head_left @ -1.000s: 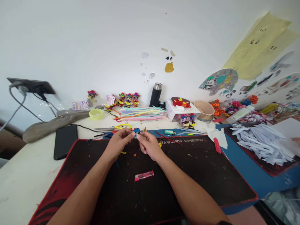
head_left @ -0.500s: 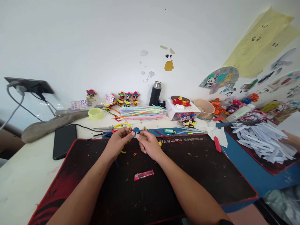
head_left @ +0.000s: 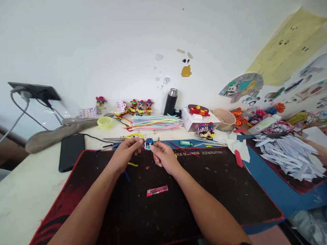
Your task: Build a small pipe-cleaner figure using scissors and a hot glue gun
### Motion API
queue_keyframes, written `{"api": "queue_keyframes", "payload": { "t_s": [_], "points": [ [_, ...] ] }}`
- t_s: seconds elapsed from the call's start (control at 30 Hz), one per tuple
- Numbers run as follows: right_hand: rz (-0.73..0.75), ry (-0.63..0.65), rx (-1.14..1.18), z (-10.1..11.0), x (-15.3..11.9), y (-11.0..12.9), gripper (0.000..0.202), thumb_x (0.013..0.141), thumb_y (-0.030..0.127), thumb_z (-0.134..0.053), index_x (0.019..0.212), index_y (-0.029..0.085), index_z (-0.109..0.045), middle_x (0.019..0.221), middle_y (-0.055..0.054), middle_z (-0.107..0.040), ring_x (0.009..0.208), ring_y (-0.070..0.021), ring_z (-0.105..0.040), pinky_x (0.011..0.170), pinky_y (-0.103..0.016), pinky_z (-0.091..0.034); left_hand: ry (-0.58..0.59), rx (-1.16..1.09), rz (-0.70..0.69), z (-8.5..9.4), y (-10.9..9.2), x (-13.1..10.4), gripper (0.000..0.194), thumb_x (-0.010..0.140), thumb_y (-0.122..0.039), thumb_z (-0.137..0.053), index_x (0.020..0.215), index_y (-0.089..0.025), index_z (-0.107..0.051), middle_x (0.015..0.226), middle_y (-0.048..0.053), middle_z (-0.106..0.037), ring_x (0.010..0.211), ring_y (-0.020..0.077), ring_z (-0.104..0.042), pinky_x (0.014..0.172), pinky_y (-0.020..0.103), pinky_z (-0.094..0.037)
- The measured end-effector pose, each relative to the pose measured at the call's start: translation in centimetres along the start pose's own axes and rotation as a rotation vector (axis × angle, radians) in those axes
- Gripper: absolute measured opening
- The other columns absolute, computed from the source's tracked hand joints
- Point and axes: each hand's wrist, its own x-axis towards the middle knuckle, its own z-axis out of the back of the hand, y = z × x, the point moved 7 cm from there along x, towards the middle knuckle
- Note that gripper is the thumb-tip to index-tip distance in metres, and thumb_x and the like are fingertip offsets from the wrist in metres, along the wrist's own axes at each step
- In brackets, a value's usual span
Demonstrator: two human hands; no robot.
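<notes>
A small blue figure piece [head_left: 148,143] is held up over the back edge of the black mat [head_left: 143,217]. My right hand [head_left: 163,156] pinches it from the right. On its other side, my left hand [head_left: 127,151] has its fingers pinched together; what they grip, a small part near the figure, is too tiny to make out. Below the hands lie an orange ring [head_left: 147,167] and a pink lighter [head_left: 157,191]. A yellow fuzzy piece [head_left: 133,164] is beside my left hand.
Pastel fuzzy stems [head_left: 155,123], scissors [head_left: 113,139], a black flask [head_left: 170,102] and several small figures [head_left: 141,107] stand or lie behind. A black phone [head_left: 71,152] is left. Paper strips [head_left: 288,156] and another person's hand [head_left: 316,149] are right.
My left hand has moved slightly left, away from the blue figure piece, showing more of it. The view has shifted a little.
</notes>
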Motion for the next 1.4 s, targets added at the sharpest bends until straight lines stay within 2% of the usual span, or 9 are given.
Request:
{"api": "queue_keyframes", "payload": {
  "t_s": [0.17,0.5,0.73,0.87,1.03,1.23,1.4],
  "points": [
    [-0.001,0.042,0.008,-0.4,-0.1,-0.1,0.044,0.085,0.063,-0.076,0.088,0.023,-0.058,0.047,0.013,-0.044,0.035,-0.007,-0.03,0.037,-0.023,-0.023,-0.009,0.027,0.003,-0.2,-0.3,-0.1,0.04,0.073,-0.059,-0.088,0.075,-0.021,-0.074,0.065,0.001,-0.061,0.061,0.0165,-0.049,0.057,0.028,-0.037],
    [-0.018,0.071,0.006,-0.8,-0.3,-0.2,0.044,0.087,0.061,-0.076,0.098,0.022,-0.061,0.051,0.011,-0.051,0.036,-0.0072,-0.035,0.038,-0.022,-0.023,-0.038,0.07,-0.017,-0.4,-0.9,-0.3,0.04,0.072,-0.057,-0.087,0.074,-0.021,-0.069,0.066,-0.001,-0.06,0.063,0.0163,-0.051,0.061,0.028,-0.039],
    [-0.017,0.079,0.021,-0.7,-0.2,-0.4,0.042,0.087,0.059,-0.078,0.091,0.022,-0.058,0.049,0.012,-0.05,0.035,-0.0064,-0.034,0.037,-0.022,-0.023,0.001,0.101,-0.012,-0.6,-0.9,-0.4,0.039,0.075,-0.056,-0.084,0.082,-0.02,-0.072,0.071,-0.001,-0.062,0.066,0.0159,-0.051,0.064,0.028,-0.04],
    [-0.023,0.094,0.038,-0.8,-0.4,-0.3,0.041,0.088,0.057,-0.079,0.087,0.022,-0.057,0.048,0.012,-0.048,0.035,-0.0062,-0.035,0.038,-0.022,-0.021,0.011,0.112,-0.018,-0.7,-1.3,-0.6,0.037,0.074,-0.055,-0.084,0.079,-0.02,-0.07,0.071,-0.002,-0.061,0.066,0.0153,-0.051,0.065,0.028,-0.041],
    [-0.053,0.105,0.096,-1.1,-0.5,-0.2,0.041,0.087,0.055,-0.081,0.085,0.022,-0.056,0.049,0.012,-0.046,0.035,-0.0056,-0.033,0.038,-0.022,-0.02,0.024,0.039,0.018,-0.9,-1.2,-0.7,0.038,0.071,-0.053,-0.087,0.076,-0.02,-0.069,0.068,-0.002,-0.061,0.064,0.0142,-0.049,0.063,0.027,-0.04],
    [-0.093,0.157,0.197,-1.5,-0.7,0.0,0.039,0.089,0.052,-0.081,0.087,0.022,-0.056,0.049,0.013,-0.045,0.035,-0.0048,-0.03,0.038,-0.022,-0.017,0.073,-0.168,0.073,-1.1,-0.9,-0.8,0.035,0.067,-0.046,-0.093,0.073,-0.018,-0.074,0.066,-0.001,-0.062,0.063,0.0124,-0.049,0.061,0.025,-0.039],
    [-0.112,0.191,0.26,-1.8,-1.1,0.2,0.035,0.091,0.048,-0.08,0.09,0.02,-0.059,0.049,0.013,-0.044,0.035,-0.0045,-0.03,0.038,-0.021,-0.017,0.11,-0.227,0.107,-1.3,-0.9,-1.0,0.034,0.067,-0.044,-0.096,0.072,-0.017,-0.076,0.069,0.0,-0.064,0.064,0.012,-0.051,0.061,0.024,-0.039]
  ]
}}
